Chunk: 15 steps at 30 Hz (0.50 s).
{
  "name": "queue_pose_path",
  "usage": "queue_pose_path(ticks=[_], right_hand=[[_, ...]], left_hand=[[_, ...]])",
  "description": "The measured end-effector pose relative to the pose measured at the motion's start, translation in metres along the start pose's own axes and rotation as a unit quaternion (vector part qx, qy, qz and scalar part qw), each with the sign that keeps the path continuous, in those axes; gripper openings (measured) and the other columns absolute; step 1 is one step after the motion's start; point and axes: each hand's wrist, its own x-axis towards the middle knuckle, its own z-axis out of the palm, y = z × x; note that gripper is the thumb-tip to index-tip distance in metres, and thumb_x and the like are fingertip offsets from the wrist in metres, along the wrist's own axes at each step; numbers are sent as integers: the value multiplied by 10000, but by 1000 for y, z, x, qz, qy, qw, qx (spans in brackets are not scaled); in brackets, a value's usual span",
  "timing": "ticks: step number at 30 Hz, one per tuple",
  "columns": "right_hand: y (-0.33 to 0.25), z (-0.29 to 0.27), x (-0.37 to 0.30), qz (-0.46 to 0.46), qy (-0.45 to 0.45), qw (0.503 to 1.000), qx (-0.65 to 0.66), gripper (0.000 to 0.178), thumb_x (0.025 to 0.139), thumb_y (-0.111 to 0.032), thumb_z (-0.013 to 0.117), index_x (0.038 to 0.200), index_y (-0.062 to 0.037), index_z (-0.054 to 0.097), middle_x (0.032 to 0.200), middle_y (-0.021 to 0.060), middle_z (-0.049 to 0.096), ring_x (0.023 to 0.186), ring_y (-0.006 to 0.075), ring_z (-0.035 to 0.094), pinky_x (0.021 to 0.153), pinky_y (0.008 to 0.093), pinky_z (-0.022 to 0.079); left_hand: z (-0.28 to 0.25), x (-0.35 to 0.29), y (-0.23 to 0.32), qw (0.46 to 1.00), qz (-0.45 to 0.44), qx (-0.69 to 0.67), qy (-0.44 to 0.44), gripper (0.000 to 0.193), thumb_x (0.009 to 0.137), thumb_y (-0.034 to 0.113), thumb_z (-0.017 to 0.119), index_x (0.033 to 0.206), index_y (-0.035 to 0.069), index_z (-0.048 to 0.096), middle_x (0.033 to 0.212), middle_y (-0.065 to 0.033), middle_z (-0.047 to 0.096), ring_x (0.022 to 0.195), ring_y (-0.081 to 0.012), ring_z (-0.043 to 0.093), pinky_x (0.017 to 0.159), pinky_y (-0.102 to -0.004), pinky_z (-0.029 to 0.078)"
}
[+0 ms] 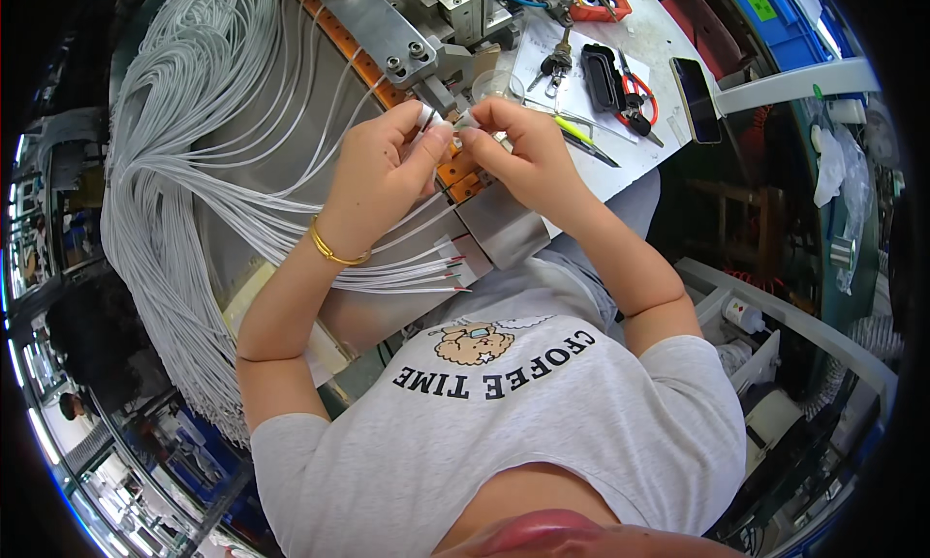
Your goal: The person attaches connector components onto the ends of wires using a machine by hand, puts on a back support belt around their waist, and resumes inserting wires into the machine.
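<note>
My left hand and my right hand meet fingertip to fingertip over the metal and orange fixture. Both are closed in a pinch. White covers or tape wrap some of the fingertips. Whatever small thing they pinch is hidden between them. Just beyond the fingers stands a machine with a bolted metal plate. Below the hands is an orange block. A bunch of white cables with reddish tips lies below my left wrist.
A large bundle of white cables drapes over the table's left side. On the right lie keys, a black case, red-handled cutters, a yellow-green pen-like tool and a phone. A red tray stands farther back.
</note>
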Motion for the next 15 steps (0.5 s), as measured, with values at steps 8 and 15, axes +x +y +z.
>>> queue_pose_path(ticks=[8, 15], right_hand=[[3, -4, 3, -72, 33, 984, -158, 204, 915, -188, 546, 898, 14, 565, 775, 47, 593, 709, 88, 555, 655, 237, 446], [10, -7, 3, -65, 25, 985, -159, 247, 931, -228, 522, 892, 15, 539, 728, 45, 559, 673, 90, 506, 635, 245, 425]], left_hand=[[1, -1, 1, 989, 46, 132, 36, 205, 872, 153, 586, 755, -10, 542, 570, -59, 531, 529, -51, 457, 474, -267, 353], [-17, 8, -7, 981, 38, 190, -11, 251, 882, 194, 581, 761, -22, 543, 555, -105, 510, 505, -136, 494, 491, -305, 370]])
